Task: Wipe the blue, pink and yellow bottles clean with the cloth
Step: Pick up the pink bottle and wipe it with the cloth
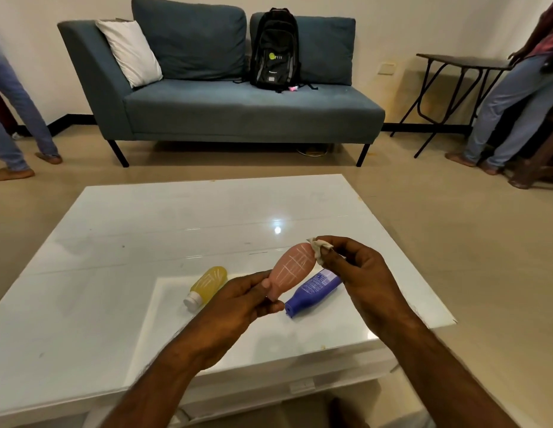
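The white desk (145, 230) is lying under both grips and carrying the two bottles that are not in hand. The left grip (238, 301) is curling thumb and fingers round the neck end of the pink bottle (292, 268) and holding it clear of the desk. The bottle's long axis is running up and away from this grip toward the right grip (358, 267), so its broad base is meeting the right one. White scribbled lines are showing across its upper face, which I judge is the stretch waiting to be wiped. The right grip, the nearer of the two to that base, is pinching the small cloth (320, 247) against the bottle's far end. A stroke from there would be travelling down the axis toward the left grip. The blue bottle (312, 288) is lying on the desk just below the right grip. The yellow bottle (209, 284), also marked white, is lying just outside the left grip.
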